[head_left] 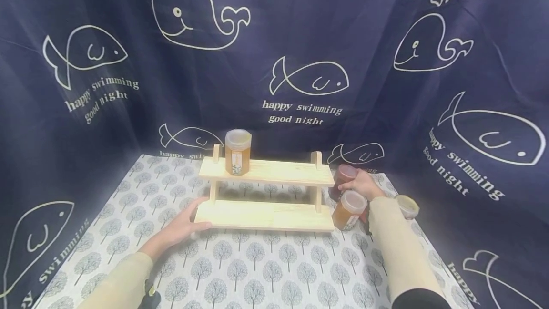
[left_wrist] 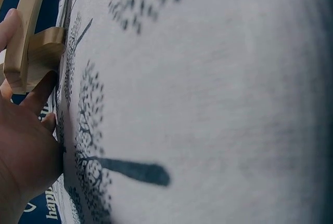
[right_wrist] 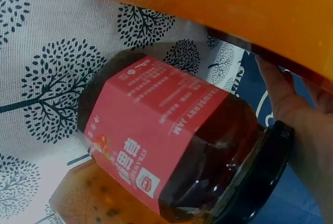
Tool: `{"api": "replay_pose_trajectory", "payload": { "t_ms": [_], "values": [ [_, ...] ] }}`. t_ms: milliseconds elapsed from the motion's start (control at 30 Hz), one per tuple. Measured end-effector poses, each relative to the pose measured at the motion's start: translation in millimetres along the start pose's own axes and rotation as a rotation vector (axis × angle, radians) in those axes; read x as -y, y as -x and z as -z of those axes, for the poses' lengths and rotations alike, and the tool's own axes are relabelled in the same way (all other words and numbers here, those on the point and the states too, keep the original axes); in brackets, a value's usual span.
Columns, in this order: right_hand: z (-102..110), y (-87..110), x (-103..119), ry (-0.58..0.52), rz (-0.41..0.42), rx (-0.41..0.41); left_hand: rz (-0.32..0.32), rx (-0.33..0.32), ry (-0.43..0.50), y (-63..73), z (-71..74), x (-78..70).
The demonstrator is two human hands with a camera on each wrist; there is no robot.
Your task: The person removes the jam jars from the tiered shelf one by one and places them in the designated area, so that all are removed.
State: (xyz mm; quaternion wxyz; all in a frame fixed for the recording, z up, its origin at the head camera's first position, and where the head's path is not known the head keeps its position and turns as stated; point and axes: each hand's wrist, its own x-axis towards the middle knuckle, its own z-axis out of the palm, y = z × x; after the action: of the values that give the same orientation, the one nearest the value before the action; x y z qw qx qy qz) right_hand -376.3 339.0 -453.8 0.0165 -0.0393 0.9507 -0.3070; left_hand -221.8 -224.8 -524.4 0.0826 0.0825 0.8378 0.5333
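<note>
A two-tier wooden shelf stands mid-table. My left hand grips the left end of its lower board, thumb at the front edge. The left wrist view shows the fingers around the board's end. Beyond the shelf's right end, my right hand holds a dark red jar by its upper part. Just in front of that jar is an amber jar with a pale lid. A strawberry jam jar with a black lid shows below the right hand in the right wrist view.
Another amber jar stands on the left part of the upper board. To the right of the right forearm is a pale-lidded jar, mostly hidden by the sleeve. A tree-print cloth covers the table, and a dark blue curtain hangs behind.
</note>
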Motion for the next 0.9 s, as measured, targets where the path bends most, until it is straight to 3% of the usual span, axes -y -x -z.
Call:
{"api": "replay_pose_trajectory", "payload": {
  "t_ms": [367,567,733,900],
  "values": [
    [6.4,-2.0,-1.1,0.077,0.060,0.072,-0.009,-0.002,-0.001,0.4,0.6,-0.2],
    [30.0,5.3,10.0,0.005,0.054,0.104,-0.018,0.002,-0.013,0.7,-0.3,-3.7],
    [46.2,8.8,44.0,-0.133,0.077,0.024,-0.025,0.004,-0.010,1.7,0.2,-3.7],
    [32.4,14.8,99.5,-0.357,0.181,-0.075,-0.042,0.005,-0.016,0.7,0.3,1.3]
  ]
}}
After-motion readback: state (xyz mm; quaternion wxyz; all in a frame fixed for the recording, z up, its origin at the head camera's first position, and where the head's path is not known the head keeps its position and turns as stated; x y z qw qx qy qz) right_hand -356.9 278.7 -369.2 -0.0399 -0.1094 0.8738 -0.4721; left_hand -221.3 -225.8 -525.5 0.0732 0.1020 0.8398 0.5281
